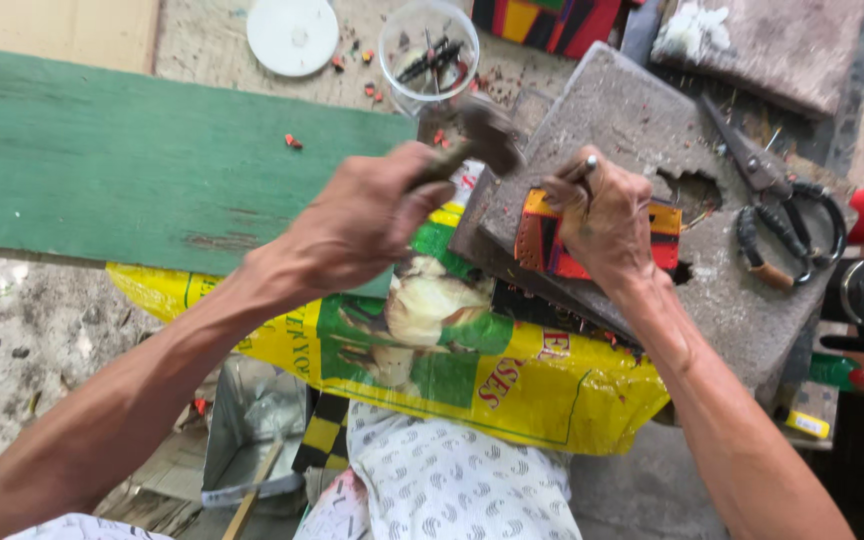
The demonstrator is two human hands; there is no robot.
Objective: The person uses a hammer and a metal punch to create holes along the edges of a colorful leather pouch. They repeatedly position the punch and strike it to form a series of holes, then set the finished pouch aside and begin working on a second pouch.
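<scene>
2 hands, left hand (367,215) gripping blurred hammer (482,135), right hand (602,215) pinning red-orange patterned piece (664,228)

We have a single view, from a camera worn on the head, looking steeply down and slightly forward over both forearms. It sits close: the left hand (367,220) and right hand (607,220) fill the middle, above a grey stone slab (632,120). A green plank (122,160) crosses the upper left, and scissors (787,215) lie at right. The person's lap fills the bottom edge.
</scene>
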